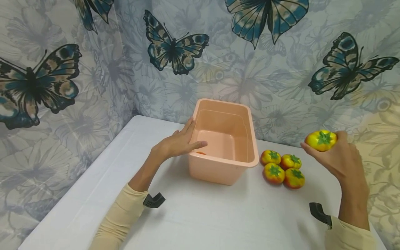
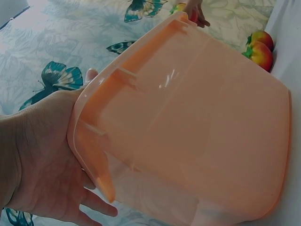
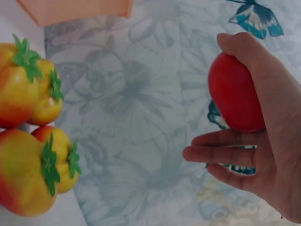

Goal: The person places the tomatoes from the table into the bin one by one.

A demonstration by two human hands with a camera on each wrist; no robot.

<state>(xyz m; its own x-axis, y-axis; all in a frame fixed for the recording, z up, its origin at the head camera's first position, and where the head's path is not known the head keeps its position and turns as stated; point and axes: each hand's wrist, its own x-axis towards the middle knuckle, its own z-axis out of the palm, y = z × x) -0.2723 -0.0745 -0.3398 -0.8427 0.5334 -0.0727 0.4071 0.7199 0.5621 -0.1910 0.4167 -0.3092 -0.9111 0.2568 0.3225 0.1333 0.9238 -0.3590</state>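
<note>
In the head view a peach-coloured bin [image 1: 223, 139] stands on the white table, a bit of something orange-red [image 1: 201, 153] showing inside. The left hand [image 1: 178, 142] rests on its left rim, thumb over the inside and fingers outstretched; the left wrist view shows this hand [image 2: 51, 155] against the rim. The right hand [image 1: 347, 159] holds a yellow-red fruit with a green calyx [image 1: 322, 140] raised above the table's right side. Its red underside [image 3: 236, 94] faces the right wrist camera, pinched by the thumb of the right hand [image 3: 277, 127], other fingers extended.
Several similar fruits [image 1: 274, 173] sit close together on the table [image 1: 200, 215], just right of the bin. Butterfly-patterned cloth [image 1: 175, 86] hangs behind and at the left. Black wrist pieces [image 1: 154, 200] show at both sleeves.
</note>
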